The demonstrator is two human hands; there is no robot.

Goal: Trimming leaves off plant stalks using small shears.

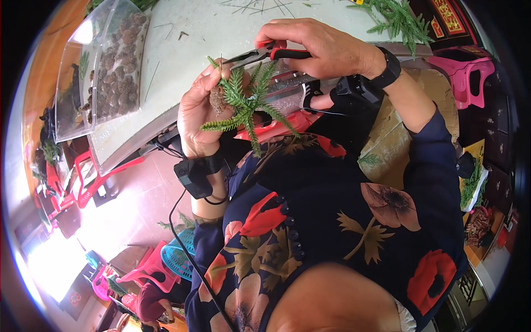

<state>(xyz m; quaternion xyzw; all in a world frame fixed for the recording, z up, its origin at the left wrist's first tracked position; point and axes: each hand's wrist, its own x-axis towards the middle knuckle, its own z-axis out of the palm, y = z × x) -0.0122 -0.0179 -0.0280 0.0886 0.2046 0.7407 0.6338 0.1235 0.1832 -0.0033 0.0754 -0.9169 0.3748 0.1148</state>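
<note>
My left hand point(193, 110) is closed round the base of a green artificial pine sprig point(246, 102), whose needled branches fan out to the right. A small brown pine cone point(218, 101) sits against the sprig, beside my fingers. In my right hand point(332, 48) is a pair of pliers point(248, 57) with red and black handles. Their metal jaws point left and reach the top of the sprig at my left fingertips. Whether the jaws grip a wire there is too small to tell. Both hands are above the near edge of the table point(188, 66).
A clear plastic box point(63, 105) with many pine cones point(119, 77) stands at the table's left. Thin wires point(260, 8) lie at the far edge, green sprigs point(395, 25) at the far right. A pink stool point(470, 74) and cardboard point(437, 97) are at right. Another person point(152, 304) sits lower left.
</note>
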